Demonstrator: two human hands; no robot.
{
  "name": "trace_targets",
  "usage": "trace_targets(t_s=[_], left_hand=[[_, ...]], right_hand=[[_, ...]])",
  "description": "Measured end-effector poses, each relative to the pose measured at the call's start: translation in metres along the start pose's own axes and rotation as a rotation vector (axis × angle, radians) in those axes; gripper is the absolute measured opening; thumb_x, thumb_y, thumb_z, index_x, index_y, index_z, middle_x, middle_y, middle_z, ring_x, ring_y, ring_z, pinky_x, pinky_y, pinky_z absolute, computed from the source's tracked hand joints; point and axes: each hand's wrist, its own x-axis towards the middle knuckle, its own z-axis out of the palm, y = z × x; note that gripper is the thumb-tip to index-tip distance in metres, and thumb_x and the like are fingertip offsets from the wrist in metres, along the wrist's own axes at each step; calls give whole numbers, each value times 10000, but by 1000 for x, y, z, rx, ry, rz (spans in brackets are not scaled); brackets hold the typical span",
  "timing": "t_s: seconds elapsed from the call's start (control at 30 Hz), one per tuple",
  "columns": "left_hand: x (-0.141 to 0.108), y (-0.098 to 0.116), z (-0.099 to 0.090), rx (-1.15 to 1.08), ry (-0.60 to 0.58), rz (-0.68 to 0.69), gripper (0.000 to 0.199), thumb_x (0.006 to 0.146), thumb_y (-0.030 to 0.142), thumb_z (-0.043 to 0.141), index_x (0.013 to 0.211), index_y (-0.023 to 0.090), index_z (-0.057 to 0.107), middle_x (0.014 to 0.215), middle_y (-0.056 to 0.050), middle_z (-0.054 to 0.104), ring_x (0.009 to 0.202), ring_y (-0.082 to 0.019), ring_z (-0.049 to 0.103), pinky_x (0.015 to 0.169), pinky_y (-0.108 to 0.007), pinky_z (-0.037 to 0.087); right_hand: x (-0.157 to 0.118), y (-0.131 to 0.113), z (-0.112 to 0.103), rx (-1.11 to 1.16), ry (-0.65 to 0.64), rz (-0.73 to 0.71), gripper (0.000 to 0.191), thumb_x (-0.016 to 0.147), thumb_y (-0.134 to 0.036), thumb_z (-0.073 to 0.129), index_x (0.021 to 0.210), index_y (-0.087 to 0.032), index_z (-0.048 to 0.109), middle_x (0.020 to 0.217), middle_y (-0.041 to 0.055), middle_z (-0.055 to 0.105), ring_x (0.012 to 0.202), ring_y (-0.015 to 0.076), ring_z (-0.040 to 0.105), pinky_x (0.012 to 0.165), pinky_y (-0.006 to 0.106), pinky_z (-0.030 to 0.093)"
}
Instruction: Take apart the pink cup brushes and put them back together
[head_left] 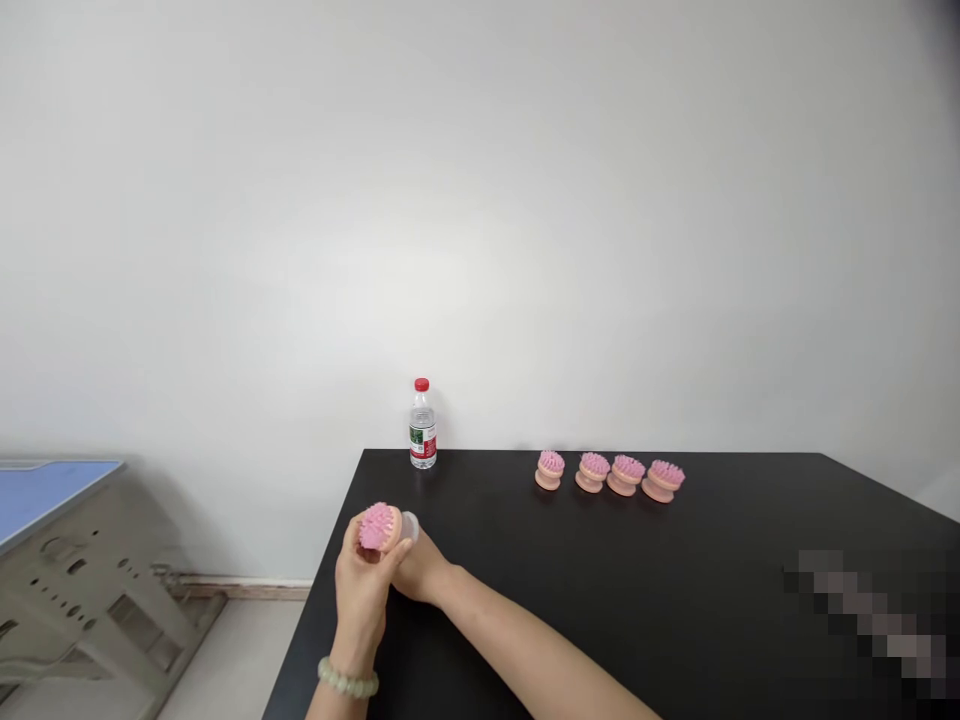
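Observation:
My left hand point(361, 590), with a pale green bead bracelet at the wrist, is closed around a round scrub brush point(381, 527). The brush is tilted so that its pink bristles face left and up. A whitish, translucent part point(409, 528) shows on the right side of its peach-coloured rim. Just behind, close against the left hand and below this whitish part, is my right hand point(418, 570). Its fingers are hidden, so their grip does not show. Both hands are above the left part of the black table point(600, 600).
Several similar pink brushes point(592, 473) stand bristles up in a row near the table's back edge. A red-capped water bottle point(423, 430) is upright at the back left corner, before a white wall. A blue-topped desk point(52, 490) stands to the left. Pixelated blur covers the lower right.

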Motion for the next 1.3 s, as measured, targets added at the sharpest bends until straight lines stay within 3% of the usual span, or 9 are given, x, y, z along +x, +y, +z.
trace_targets(t_s=[0.13,0.33,0.43,0.53,0.6,0.73,0.93,1.07,1.3], left_hand=[[-2,6,4,-43,-56,-51,652,488,224,942,1083,189,675,999,-50,750,980,-250,684,895,-343,521],[-9,3,11,-125,-174,-157,581,527,257,947,1039,172,686,907,-30,739,868,-199,680,791,-285,533],[-14,-7,17,-176,-222,-259,616,531,266,958,1065,185,661,910,-21,729,841,-171,680,777,-270,530],[-23,-20,25,-214,-308,-376,555,531,258,965,989,176,662,837,-12,709,766,-158,678,745,-283,538],[-29,-28,31,-227,-374,-430,520,520,237,971,937,168,668,796,-9,698,726,-152,670,722,-282,539],[-35,-35,36,-246,-455,-480,507,522,238,974,924,166,674,795,-14,700,735,-154,673,732,-279,539],[-34,-30,35,-241,-459,-468,499,557,231,957,960,183,666,812,5,686,736,-128,655,725,-240,525],[-39,-26,38,-225,-480,-472,566,525,232,964,1006,207,668,827,9,682,709,-123,631,696,-234,514],[-44,-20,41,-190,-497,-468,565,519,263,961,994,229,657,806,23,667,683,-117,599,671,-226,483]], right_hand=[[0,-1,3,29,-25,8,71,918,-211,580,886,-209,644,961,24,687,858,194,599,788,290,478],[-64,15,-37,68,18,162,195,722,-225,797,690,-196,607,781,13,649,862,235,586,848,375,478],[-102,17,-61,120,132,312,66,808,-232,707,837,-201,657,794,21,647,806,219,608,759,356,522],[-132,10,-77,241,261,428,186,943,-266,529,1094,-201,615,919,41,656,740,171,655,685,309,569],[-144,3,-81,437,375,473,234,941,-309,546,1144,-202,592,983,52,649,782,177,684,700,308,591],[-150,-8,-84,678,543,467,296,804,-253,707,1090,-217,641,1034,50,642,874,209,704,798,343,599],[-151,-10,-83,604,583,352,375,743,-122,710,1099,-233,661,1100,50,630,947,209,683,870,360,602],[-153,-8,-79,538,597,310,419,715,-137,786,1102,-239,663,1165,68,634,1035,239,671,887,371,608],[-153,-11,-79,437,602,259,403,724,-228,852,1091,-252,689,1112,64,667,980,236,692,844,354,626]])
